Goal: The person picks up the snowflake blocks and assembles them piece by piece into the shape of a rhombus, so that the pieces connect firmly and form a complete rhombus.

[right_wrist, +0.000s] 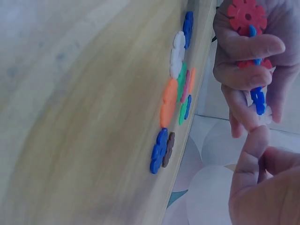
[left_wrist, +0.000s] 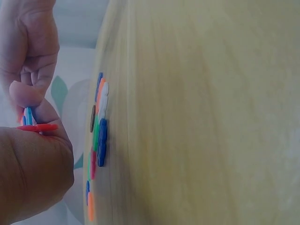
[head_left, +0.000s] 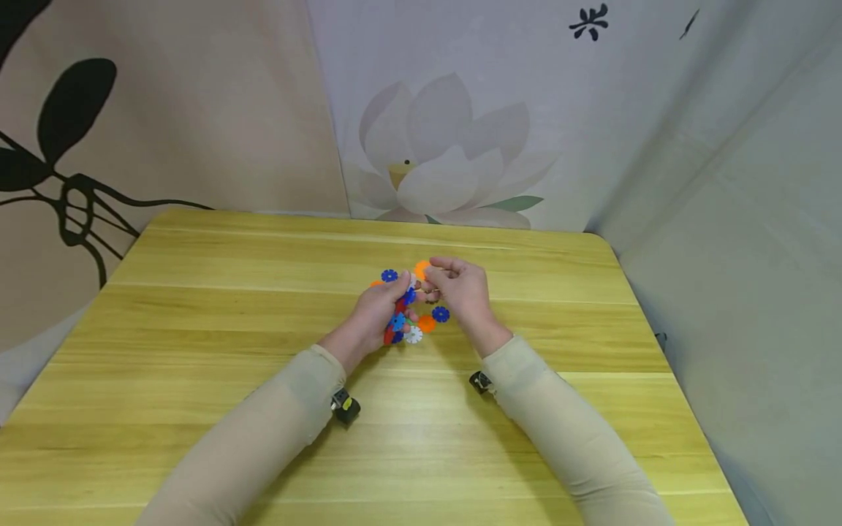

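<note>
My left hand (head_left: 376,313) grips a joined string of notched plastic snowflake discs. In the right wrist view it includes a red disc (right_wrist: 238,15), a blue disc (right_wrist: 258,101) and a pale disc (right_wrist: 267,116) at the far end. Thumb and fingers of my right hand (head_left: 465,292) come together at that end, close to the left fingertips. An orange disc (head_left: 422,269) shows at the right thumb and index fingertips, partly covered by them. Both hands are raised above the table, with fingers hiding parts of the string.
Loose discs lie flat on the wooden table (head_left: 263,277) under and around the hands: blue (head_left: 441,314), orange (head_left: 427,324), white (head_left: 414,334), brown (right_wrist: 168,150) and green (right_wrist: 182,82) among several. A printed curtain (head_left: 460,44) hangs behind the table's far edge.
</note>
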Demonstrator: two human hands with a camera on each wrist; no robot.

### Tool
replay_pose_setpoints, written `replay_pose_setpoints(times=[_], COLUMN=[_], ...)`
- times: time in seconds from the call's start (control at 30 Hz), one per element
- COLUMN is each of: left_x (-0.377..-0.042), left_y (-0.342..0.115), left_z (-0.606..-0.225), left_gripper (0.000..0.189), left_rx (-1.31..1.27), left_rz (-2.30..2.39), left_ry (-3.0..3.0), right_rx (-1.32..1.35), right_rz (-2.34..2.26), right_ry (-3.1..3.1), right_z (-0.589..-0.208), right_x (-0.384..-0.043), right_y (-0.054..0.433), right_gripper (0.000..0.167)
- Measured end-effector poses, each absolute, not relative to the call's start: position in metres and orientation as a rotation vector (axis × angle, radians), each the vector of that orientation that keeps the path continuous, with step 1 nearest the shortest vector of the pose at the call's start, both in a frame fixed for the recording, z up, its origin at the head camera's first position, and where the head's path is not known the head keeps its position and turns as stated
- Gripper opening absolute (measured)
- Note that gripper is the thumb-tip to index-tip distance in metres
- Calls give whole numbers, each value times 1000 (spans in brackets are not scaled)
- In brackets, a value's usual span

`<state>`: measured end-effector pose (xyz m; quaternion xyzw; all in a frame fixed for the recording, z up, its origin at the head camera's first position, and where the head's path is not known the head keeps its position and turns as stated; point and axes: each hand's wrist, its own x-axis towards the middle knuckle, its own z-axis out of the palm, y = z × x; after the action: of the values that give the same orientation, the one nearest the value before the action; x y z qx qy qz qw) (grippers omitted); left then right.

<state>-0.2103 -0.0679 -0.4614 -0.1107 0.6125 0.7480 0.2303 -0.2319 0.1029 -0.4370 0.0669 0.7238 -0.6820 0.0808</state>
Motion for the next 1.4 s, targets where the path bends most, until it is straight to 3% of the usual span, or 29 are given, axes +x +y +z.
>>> replay_pose_setpoints(times=[1.4], left_x=[-210], left_y=[-63], left_z=[-462], left_gripper=[53], left_rx=[-223], left_rz=[1978], left_ry=[1723], right_rx=[197], right_rz=[-1950], right_ry=[2178], right_z=[-444], right_x=[-233], right_y=[121], right_gripper=[22])
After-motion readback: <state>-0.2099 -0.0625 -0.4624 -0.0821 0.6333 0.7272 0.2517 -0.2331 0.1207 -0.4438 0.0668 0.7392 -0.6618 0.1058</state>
